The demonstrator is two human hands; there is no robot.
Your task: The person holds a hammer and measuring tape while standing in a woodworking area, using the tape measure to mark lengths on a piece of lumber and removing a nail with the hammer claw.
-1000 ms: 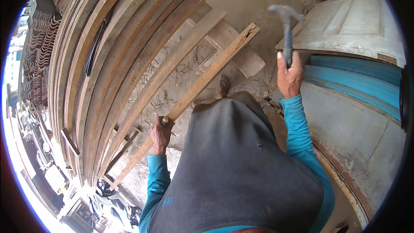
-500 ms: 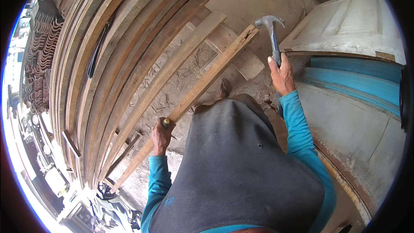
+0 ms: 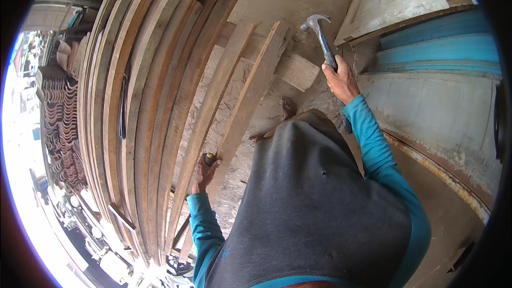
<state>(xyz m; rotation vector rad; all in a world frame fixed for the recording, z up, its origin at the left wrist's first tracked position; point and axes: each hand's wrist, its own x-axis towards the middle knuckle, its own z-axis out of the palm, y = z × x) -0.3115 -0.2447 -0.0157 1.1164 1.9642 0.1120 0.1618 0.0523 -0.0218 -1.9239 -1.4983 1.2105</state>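
Note:
My right hand (image 3: 343, 81) is closed around the grip of a claw hammer (image 3: 323, 40), its metal head pointing away from me. The hammer is held up to the right of a long wooden plank (image 3: 249, 92). Lower left, my left hand (image 3: 203, 175) is closed on a tool with a black and yellow handle end (image 3: 210, 158); the rest of that tool is hidden, so its kind does not show. This hand rests against the plank. Just left of it runs a second plank (image 3: 221, 82), roughly parallel.
Many long timbers (image 3: 140, 82) stand stacked along the left, with wavy roof tiles (image 3: 60, 122) beyond. A wood block (image 3: 298, 72) lies on the floor past the planks. On the right are a whitish door panel (image 3: 405, 2), blue boards (image 3: 437, 48) and a grey panel (image 3: 432, 104).
The view has turned, so the planks look steeper. The held plank now shows a wider face. Both hands keep their holds; the hammer stays raised.

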